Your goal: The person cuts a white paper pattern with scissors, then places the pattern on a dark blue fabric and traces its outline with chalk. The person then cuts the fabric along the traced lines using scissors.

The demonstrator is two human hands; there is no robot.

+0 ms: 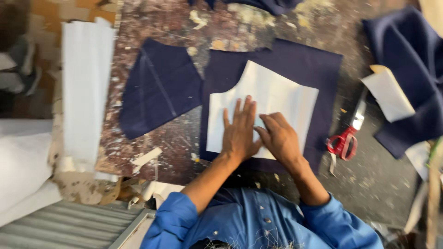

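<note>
Hands press a white paper pattern point(272, 99) at frame centre. Left hand point(240, 131) lies flat, grip released; right hand point(279, 138) curls, fingertips touching paper, grasping nothing.

No packages, labels, signs or screens show in this view. The worktable carries only cloth, paper pieces and tools, none of them wrapped, boxed or tagged.
</note>
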